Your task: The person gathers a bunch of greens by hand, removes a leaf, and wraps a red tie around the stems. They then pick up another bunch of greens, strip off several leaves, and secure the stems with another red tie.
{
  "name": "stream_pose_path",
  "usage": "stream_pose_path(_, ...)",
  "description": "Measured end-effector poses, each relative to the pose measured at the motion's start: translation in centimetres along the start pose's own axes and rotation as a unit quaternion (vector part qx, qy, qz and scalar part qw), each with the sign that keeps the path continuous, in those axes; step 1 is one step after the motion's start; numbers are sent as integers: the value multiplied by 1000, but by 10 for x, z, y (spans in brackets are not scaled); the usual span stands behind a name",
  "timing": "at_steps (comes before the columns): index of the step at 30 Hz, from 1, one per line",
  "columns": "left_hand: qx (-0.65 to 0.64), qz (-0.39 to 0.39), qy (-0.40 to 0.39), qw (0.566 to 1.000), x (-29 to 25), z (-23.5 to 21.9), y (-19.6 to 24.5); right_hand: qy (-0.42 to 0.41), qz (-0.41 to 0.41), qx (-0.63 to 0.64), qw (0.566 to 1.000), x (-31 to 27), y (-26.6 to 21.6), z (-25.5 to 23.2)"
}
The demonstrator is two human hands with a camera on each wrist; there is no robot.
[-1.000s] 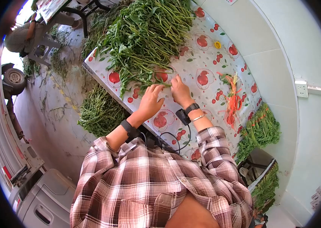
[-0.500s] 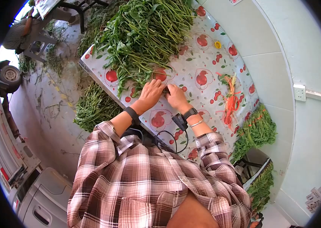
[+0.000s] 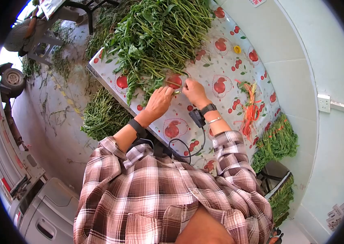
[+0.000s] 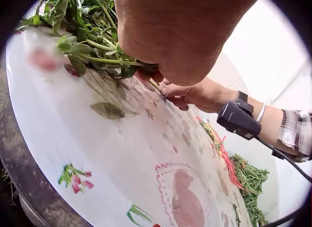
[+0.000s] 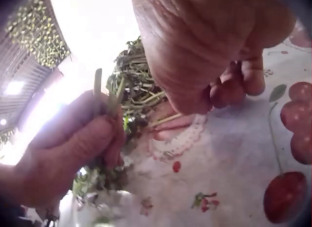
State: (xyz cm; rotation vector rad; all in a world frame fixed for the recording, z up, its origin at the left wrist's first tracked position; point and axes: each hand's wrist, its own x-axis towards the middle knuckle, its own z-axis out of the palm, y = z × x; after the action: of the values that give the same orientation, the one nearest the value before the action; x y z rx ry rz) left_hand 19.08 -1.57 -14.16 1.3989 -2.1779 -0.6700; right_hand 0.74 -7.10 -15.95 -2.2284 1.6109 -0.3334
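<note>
My left hand (image 3: 158, 101) grips a few green stems near the front of the table. Their cut ends (image 5: 97, 83) stick up past the thumb in the right wrist view, and their leaves (image 4: 80, 53) trail to the far side in the left wrist view. Just right of it is my right hand (image 3: 196, 94), fingers curled, its fingertips pinching the end of a thin stem (image 5: 165, 120) that runs from the pile side. Beyond both hands lies a large heap of leafy greens (image 3: 159, 40).
A fruit-patterned cloth (image 3: 204, 134) covers the table. Orange and red ties (image 3: 250, 114) lie to the right, with a yellow ring (image 3: 237, 49) farther back. Tied green bundles (image 3: 275, 144) sit at the right edge. More greens (image 3: 104, 116) lie left, below the table edge.
My hands were together half a second ago; now the right has drawn slightly away to the right and a small gap shows between them. The heap stays in place.
</note>
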Motion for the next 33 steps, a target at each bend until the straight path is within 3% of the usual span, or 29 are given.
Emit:
stream_pose_path(2,-49,-31,-5,998,5,-7,3,-115,31,130,984,-8,-12,-20)
stream_pose_path(3,-71,-15,15,997,8,-13,7,-118,30,129,984,-13,-19,-29)
stream_pose_path(4,-93,0,35,995,9,-15,8,-136,60,217,965,-17,-26,-37)
stream_pose_path(5,-93,-1,35,995,8,-16,6,-152,90,303,936,-19,-31,-45)
stream_pose_path(6,-94,7,11,995,6,-18,5,-153,90,304,936,-21,-37,-51)
stream_pose_path(8,-94,18,-14,995,4,-22,3,-190,143,438,867,-21,-45,-61)
stream_pose_path(9,-120,12,14,993,2,-29,6,-189,143,440,866,-18,-47,-66)
stream_pose_path(11,-143,6,42,989,-1,-43,12,-140,153,577,790,-8,-47,-70)
stream_pose_path(12,-169,-11,55,984,-3,-52,17,-140,154,580,788,-3,-46,-65)
stream_pose_path(15,-224,-32,101,969,-9,-76,29,-59,116,464,876,19,-39,-34)
stream_pose_path(16,-256,-39,131,957,-11,-83,32,-58,117,465,876,26,-41,-24)
stream_pose_path(18,-252,-62,147,955,-19,-100,34,-22,1,295,955,35,-51,-5)
stream_pose_path(19,-244,-71,193,948,-23,-109,33,-22,1,297,955,39,-61,-4)
stream_pose_path(21,-235,-83,271,930,-30,-126,28,-49,21,99,994,46,-80,-1)
stream_pose_path(26,-276,-110,359,885,-42,-160,13,-39,50,33,997,52,-86,30)
stream_pose_path(28,-205,-117,350,906,-42,-164,4,-55,39,64,996,50,-76,32)
stream_pose_path(30,-214,-145,343,903,-36,-158,4,-9,11,108,994,46,-68,26)
stream_pose_path(32,-78,-102,296,947,-27,-148,-1,-66,34,169,983,46,-61,12)
stream_pose_path(33,-62,-76,288,953,-24,-139,-9,-34,21,203,978,42,-60,5)
